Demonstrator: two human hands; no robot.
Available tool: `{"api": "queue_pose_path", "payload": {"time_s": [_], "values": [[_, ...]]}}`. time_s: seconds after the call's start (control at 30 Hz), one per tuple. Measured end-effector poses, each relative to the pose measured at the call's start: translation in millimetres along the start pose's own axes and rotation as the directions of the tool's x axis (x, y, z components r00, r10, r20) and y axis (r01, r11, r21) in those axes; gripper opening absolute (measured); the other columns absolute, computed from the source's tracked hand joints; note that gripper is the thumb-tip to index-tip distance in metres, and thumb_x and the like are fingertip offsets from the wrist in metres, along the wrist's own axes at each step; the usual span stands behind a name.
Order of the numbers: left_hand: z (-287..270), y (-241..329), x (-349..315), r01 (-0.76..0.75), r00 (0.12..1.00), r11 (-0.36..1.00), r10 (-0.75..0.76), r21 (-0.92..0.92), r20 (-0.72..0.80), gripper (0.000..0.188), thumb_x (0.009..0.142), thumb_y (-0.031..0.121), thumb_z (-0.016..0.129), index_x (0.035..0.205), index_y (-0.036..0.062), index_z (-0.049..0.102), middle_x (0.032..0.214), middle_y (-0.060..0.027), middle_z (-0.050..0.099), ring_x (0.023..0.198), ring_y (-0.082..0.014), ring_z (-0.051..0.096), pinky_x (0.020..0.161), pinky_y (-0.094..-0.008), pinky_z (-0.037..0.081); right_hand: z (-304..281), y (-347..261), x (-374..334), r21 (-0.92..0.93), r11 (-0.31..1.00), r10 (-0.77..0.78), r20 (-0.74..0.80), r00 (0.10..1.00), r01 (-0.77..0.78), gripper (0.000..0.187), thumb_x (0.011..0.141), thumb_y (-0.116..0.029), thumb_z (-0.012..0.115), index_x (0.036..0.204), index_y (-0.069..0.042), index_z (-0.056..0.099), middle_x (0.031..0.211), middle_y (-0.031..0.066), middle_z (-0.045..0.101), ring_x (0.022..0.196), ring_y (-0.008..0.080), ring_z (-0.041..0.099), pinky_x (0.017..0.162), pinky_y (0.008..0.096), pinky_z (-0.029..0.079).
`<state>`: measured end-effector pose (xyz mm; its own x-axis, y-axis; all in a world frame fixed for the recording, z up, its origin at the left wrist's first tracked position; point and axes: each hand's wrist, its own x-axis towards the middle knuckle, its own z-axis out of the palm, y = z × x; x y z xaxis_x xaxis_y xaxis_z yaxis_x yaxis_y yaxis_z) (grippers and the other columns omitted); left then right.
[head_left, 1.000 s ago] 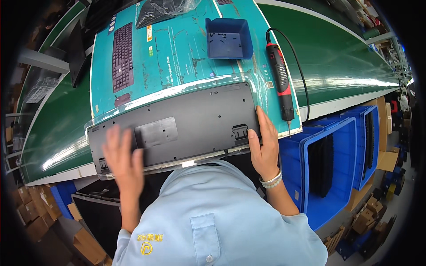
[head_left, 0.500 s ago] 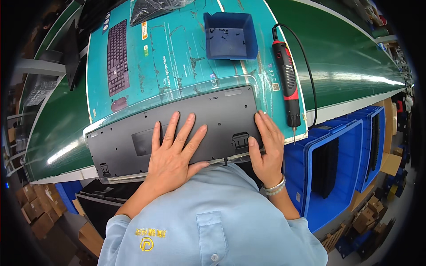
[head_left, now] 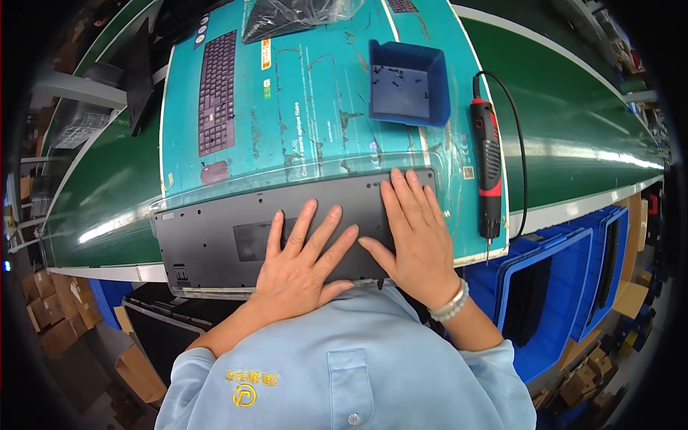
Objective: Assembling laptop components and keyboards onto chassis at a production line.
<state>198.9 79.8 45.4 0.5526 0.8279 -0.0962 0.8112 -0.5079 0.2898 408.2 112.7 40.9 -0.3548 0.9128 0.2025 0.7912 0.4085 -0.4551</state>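
Observation:
A black keyboard (head_left: pixel 208 233) lies underside up in front of me, resting in a clear plastic tray (head_left: pixel 287 176) whose rim shows along the far side. My left hand (head_left: pixel 301 261) is flat on the middle of the keyboard's back, fingers spread. My right hand (head_left: pixel 419 240) lies flat over its right end, fingers stretched toward the far edge and covering the right foot area. Beyond them stands a blue bin (head_left: pixel 408 86) holding several small dark screws. To the right, a red and black electric screwdriver (head_left: pixel 489 168) lies with its bit toward me.
Under these lies a teal printed cardboard sheet (head_left: pixel 322 107) on a green conveyor bench (head_left: pixel 566 129). A black item in clear plastic (head_left: pixel 279 20) sits at the far side. Blue crates (head_left: pixel 530 358) with dark parts stand below right; cardboard boxes (head_left: pixel 72 312) are at lower left.
My right hand has moved from the keyboard's right edge onto its back, now lying flat. My left hand stays on the keyboard's middle. The whole view has shifted slightly.

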Motion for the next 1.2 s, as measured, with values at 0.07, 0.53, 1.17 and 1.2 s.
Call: {"api": "queue_pose_path", "payload": {"time_s": [0.07, 0.53, 1.17, 1.2], "values": [[0.5, -1.3, -0.5, -0.010, 1.000, 1.000, 0.009, -0.023, -0.006, 0.074, 0.084, 0.051, 0.060, 0.147, 0.0177, 0.038, 0.157, -0.0088, 0.025, 0.147, -0.0342, 0.014, 0.113, -0.0614, 0.010, 2.4, -0.6, -1.3, -0.016, 1.000, 0.008, 0.033, 0.999, -0.008, 0.069, 0.082, -0.030, 0.068, 0.138, 0.003, 0.044, 0.150, 0.0189, 0.038, 0.140, 0.0327, 0.034, 0.114, 0.0455, 0.027], [-24.0, -55.6, -17.0, 0.014, 0.999, 0.988, -0.007, -0.156, 0.042, 0.074, 0.084, 0.047, 0.062, 0.146, 0.0149, 0.038, 0.157, -0.0092, 0.025, 0.147, -0.0313, 0.015, 0.115, -0.0570, 0.010, -0.1, -5.5, 1.6, -0.053, 0.999, -0.008, 0.080, 0.997, 0.013, 0.073, 0.081, -0.033, 0.070, 0.138, 0.004, 0.044, 0.148, 0.0201, 0.039, 0.138, 0.0352, 0.036, 0.113, 0.0464, 0.027], [-25.8, -76.0, -63.3, -0.011, 0.991, 0.986, -0.012, -0.167, -0.134, 0.077, 0.083, 0.043, 0.065, 0.145, 0.0075, 0.036, 0.156, -0.0130, 0.027, 0.147, -0.0317, 0.016, 0.115, -0.0557, 0.013, 3.7, -9.0, -6.0, -0.119, 0.993, 0.031, 0.127, 0.991, -0.016, 0.070, 0.085, -0.030, 0.062, 0.142, 0.001, 0.039, 0.151, 0.0174, 0.036, 0.141, 0.0375, 0.031, 0.116, 0.0491, 0.020], [-30.0, -79.3, -75.5, -0.004, 0.990, 0.987, -0.019, -0.162, -0.137, 0.077, 0.083, 0.043, 0.065, 0.145, 0.0075, 0.036, 0.156, -0.0130, 0.027, 0.147, -0.0317, 0.016, 0.115, -0.0557, 0.013, 3.1, -9.2, -6.5, -0.132, 0.991, 0.043, 0.131, 0.990, -0.026, 0.070, 0.085, -0.030, 0.061, 0.143, 0.001, 0.039, 0.151, 0.0174, 0.035, 0.141, 0.0375, 0.030, 0.116, 0.0493, 0.020]]}}
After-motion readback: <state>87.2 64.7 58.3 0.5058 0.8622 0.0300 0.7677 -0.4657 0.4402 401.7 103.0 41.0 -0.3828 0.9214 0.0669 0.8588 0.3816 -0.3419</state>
